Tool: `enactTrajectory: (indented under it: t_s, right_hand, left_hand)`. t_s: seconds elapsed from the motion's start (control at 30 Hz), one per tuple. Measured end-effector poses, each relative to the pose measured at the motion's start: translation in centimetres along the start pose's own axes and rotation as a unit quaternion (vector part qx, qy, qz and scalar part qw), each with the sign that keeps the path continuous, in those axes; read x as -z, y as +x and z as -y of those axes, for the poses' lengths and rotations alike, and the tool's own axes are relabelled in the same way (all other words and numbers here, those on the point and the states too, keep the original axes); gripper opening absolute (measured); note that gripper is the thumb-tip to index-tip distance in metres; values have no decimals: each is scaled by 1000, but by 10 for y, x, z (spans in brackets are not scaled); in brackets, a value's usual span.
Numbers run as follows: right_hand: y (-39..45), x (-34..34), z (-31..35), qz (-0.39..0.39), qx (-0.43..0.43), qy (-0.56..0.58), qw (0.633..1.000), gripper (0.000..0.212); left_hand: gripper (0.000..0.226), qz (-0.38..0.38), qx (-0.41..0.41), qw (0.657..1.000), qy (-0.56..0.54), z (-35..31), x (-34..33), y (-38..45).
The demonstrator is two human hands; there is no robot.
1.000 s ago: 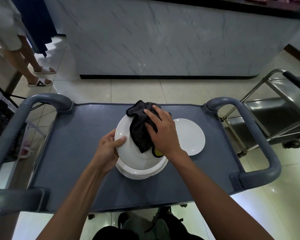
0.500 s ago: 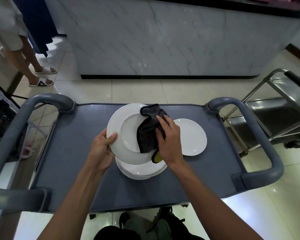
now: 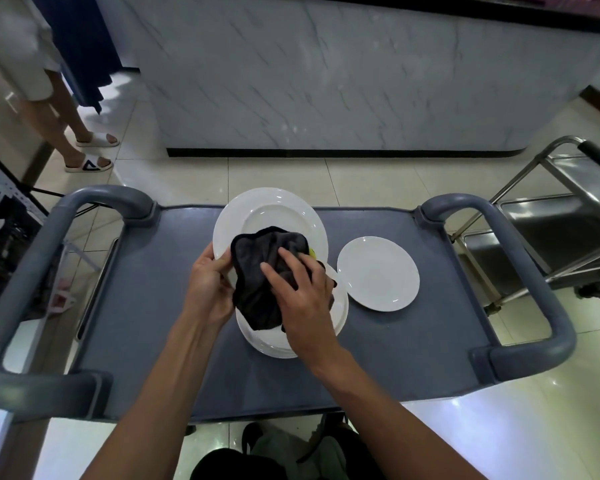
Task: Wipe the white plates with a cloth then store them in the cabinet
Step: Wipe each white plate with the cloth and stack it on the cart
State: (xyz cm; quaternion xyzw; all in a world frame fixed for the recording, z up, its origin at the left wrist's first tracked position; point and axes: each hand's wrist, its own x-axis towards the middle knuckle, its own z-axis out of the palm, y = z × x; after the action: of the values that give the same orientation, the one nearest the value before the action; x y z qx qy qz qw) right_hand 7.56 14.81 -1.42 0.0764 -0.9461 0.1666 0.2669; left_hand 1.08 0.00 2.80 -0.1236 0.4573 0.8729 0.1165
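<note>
Holding a white plate point(image 3: 278, 209) tilted above the grey cart top point(image 3: 146, 306), the left hand point(image 3: 207, 289) grips the plate's left rim, thumb on the face and the other fingers hidden behind it. The right hand point(image 3: 302, 299) lies on a dark cloth point(image 3: 260, 278) with fingers spread nearly straight, pressing the cloth flat against the lower half of the plate's face. The two hands sit close together, one on each side of the cloth, with the left thumb touching the cloth's left edge. A small yellow-green patch of the cloth shows at its upper right corner, just past the right fingertips.

Directly beneath the held plate, a stack of white plates point(image 3: 278, 344) rests on the cart top; only its near edge and right edge show past the cloth and the right hand. The number of plates in the stack cannot be determined. A single white plate point(image 3: 378, 273) lies flat on the cart top to the right of the stack, apart from it.

Grey tubular handles point(image 3: 520, 258) loop up at the left and right ends of the cart. A steel trolley point(image 3: 568, 223) stands right of the cart. A marble-faced counter point(image 3: 326, 74) stands beyond the cart's far edge. A person's legs in white sandals point(image 3: 90, 152) stand on the tiled floor beyond the cart's far left corner.
</note>
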Motion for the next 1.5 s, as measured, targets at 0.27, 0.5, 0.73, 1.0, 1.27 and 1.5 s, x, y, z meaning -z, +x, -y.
enactTrajectory:
  t_s: [0.27,0.5,0.73,1.0,1.27,1.5]
  right_hand:
    - [-2,7,-30,-24,1,32,999,49]
    - [27,35,-44,-5,-81,90,993,42]
    - [65,53,-48,35,-117,117,986,41]
    - [93,44,-28,47,-55,75,995,41]
    - [87,36,-4,57,23,4,998,51]
    - [102,35,-22,73,-50,53,995,49]
  left_hand:
    - [36,11,13,1000,-8,-4,14,2]
    - [37,35,5,999,8,-8,27,6]
    - [45,62,9,998,26,-6,34,0]
    - [41,92,0,994,54,-7,25,-7]
    - [43,105,-2,993,60,-10,13,-8]
    - [36,89,-12,993,75,-9,10,-7]
